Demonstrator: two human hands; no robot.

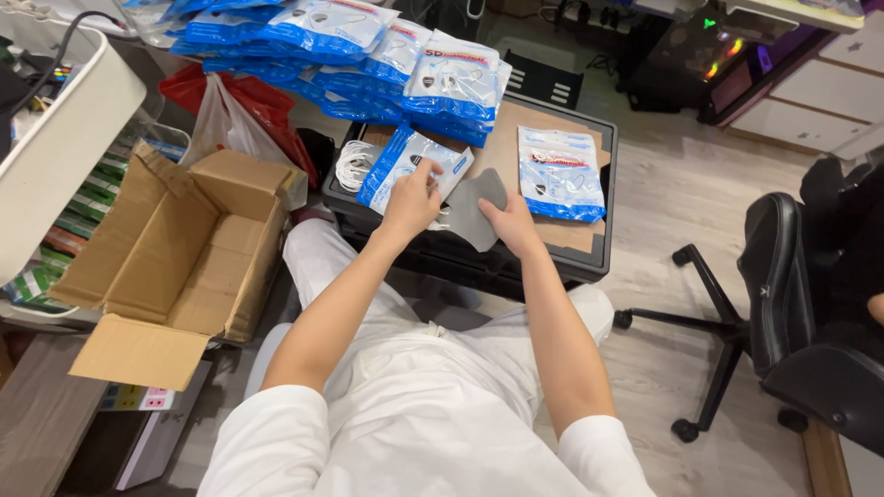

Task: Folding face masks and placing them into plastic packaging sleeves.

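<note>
My left hand (412,201) pinches the edge of a blue-and-white plastic packet (398,164) lying on a black crate (516,262). My right hand (507,224) rests on a grey face mask (472,210) beside that packet; the mask's lower edge is under my fingers. A second flat blue-and-white packet (559,172) lies to the right on a sheet of brown cardboard (589,237). A coil of white ear-loop cord (354,164) sits to the left of the held packet.
A big heap of filled blue packets (368,55) covers the crate's far side. An open cardboard box (184,248) stands at left, by a red bag (258,106) and a white bin (64,138). A black office chair (792,313) is at right.
</note>
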